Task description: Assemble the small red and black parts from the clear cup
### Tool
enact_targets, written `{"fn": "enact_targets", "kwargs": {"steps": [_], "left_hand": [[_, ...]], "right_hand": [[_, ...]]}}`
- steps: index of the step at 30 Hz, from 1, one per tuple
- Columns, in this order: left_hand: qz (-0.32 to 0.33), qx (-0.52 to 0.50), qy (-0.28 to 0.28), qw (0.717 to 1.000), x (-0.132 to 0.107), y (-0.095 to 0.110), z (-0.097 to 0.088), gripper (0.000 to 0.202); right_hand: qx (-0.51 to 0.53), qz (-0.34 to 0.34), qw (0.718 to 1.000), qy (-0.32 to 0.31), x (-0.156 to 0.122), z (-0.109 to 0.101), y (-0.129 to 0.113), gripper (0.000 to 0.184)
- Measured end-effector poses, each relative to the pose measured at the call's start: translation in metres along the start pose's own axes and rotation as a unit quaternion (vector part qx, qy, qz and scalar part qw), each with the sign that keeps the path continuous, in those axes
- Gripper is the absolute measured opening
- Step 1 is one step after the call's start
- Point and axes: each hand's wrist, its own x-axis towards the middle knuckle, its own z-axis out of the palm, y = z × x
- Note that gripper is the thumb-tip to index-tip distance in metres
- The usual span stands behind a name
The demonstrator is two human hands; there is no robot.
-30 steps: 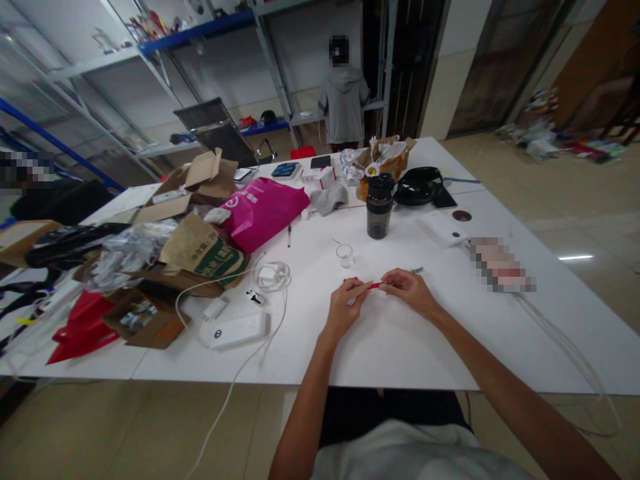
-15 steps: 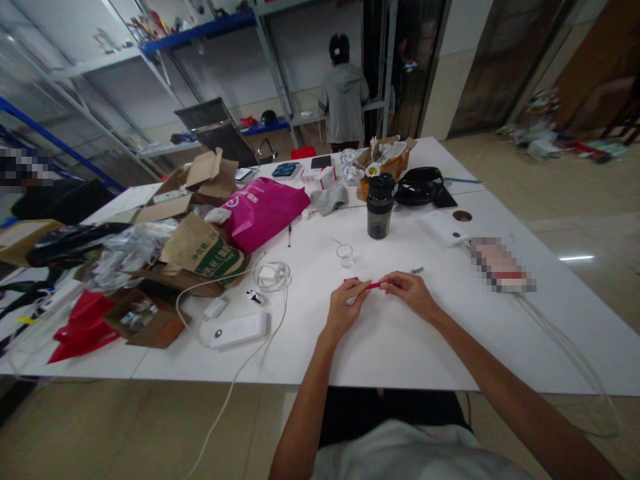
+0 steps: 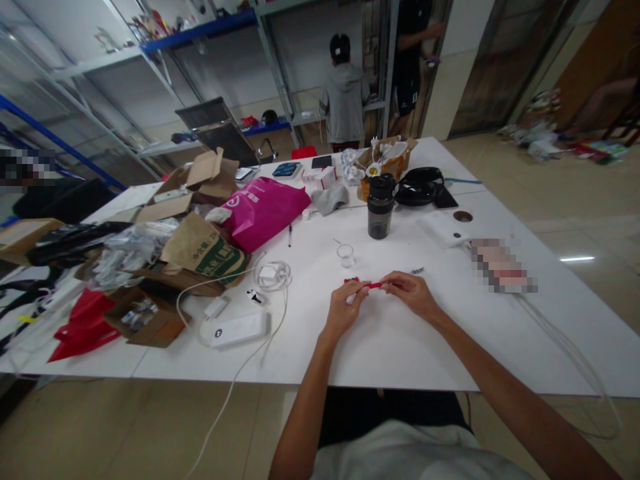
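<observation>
Between my two hands stretches a thin red strip-like piece (image 3: 375, 285), too small to tell its kind. My left hand (image 3: 345, 307) pinches its left end, and my right hand (image 3: 409, 292) pinches its right end. More red shows at the left fingertips, partly hidden by the fingers. Just beyond the hands stands a small clear cup (image 3: 345, 256) with a thin stick-like thing beside its rim. A small dark patterned piece (image 3: 417, 271) lies past the right fingers.
A dark tumbler (image 3: 380, 213) stands farther back on the white table (image 3: 300, 353). At right lie a phone (image 3: 500, 265) and cable. To the left are a white power bank (image 3: 240, 331), a coiled cable (image 3: 273, 275), a magenta bag (image 3: 265, 210) and cardboard boxes (image 3: 150, 327).
Both hands stay nearly in place, still gripping the red piece. In the background, a person in dark clothes has come into fuller view beside the shelf.
</observation>
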Motion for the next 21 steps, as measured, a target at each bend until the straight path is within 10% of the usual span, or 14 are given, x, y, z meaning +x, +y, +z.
{"fn": "enact_targets", "kwargs": {"steps": [21], "left_hand": [[0.041,0.013,-0.007,0.999,0.0004,-0.0014,-0.0012,0.024]], "right_hand": [[-0.022,0.024,0.999,-0.011,-0.0016,-0.0003,0.0006,0.044]]}}
